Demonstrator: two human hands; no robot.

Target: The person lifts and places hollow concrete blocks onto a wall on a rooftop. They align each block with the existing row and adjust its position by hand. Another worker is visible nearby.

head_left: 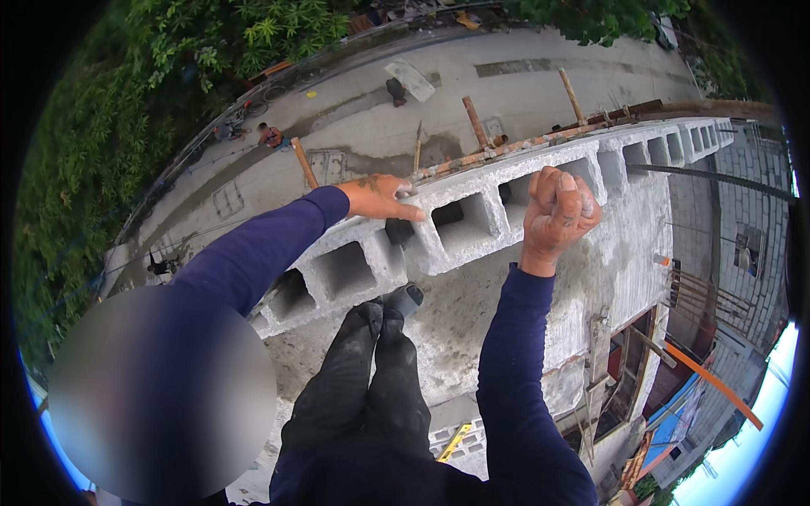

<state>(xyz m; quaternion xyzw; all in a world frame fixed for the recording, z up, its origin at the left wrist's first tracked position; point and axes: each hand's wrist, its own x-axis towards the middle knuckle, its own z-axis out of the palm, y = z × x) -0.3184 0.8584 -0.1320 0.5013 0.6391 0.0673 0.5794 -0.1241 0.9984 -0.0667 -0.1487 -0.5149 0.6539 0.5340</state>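
Note:
A row of grey hollow concrete blocks (342, 271) runs along the top of a high wall, from lower left to upper right. My left hand (377, 197) is closed over the left end of one hollow concrete block (462, 226), thumb on the near side and fingers at the far edge. That block stands slightly out of line with the lower blocks to its left. My right hand (560, 212) makes a fist above the same row, farther right. What it may hold is hidden by the curled fingers. Dark cavities show inside the blocks.
Wooden stakes (474, 123) and a rail stand along the wall's far side, with a drop to a paved street (396, 93) where people are. A dark bar (713, 174) juts out on the right. A yellow level (456, 441) lies below, near my legs (363, 379).

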